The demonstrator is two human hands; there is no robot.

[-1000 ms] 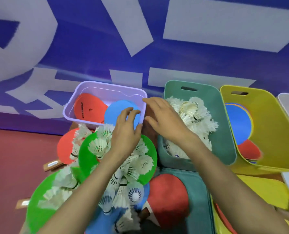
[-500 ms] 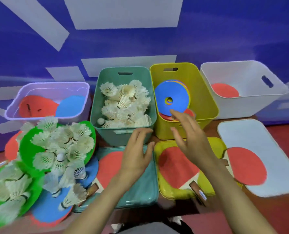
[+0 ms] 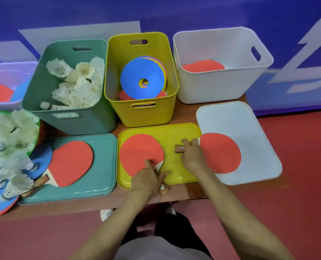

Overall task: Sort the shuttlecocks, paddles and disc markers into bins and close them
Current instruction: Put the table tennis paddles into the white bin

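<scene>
Where it lies, round red paddle (image 3: 220, 152), handle (image 3: 179, 148) seemingly wooden

1. Left hand (image 3: 148, 178) sits at the yellow lid's (image 3: 178, 132) near edge, forefinger straight, other fingers curled over a paddle handle (image 3: 163, 191).
2. Right hand (image 3: 193, 155), at the lid's right edge, grips a second handle (image 3: 180, 148).

"The yellow bin (image 3: 142, 115): smooth plastic with a faint sheen. Same for the yellow lid (image 3: 180, 132) in front of it."
"And the paddle (image 3: 141, 152) on that lid?"
"Matt red face, wooden handle. The shuttlecocks (image 3: 77, 81) left of the bin look feathery. The worktop (image 3: 156, 196) is plain brown wood."
</scene>
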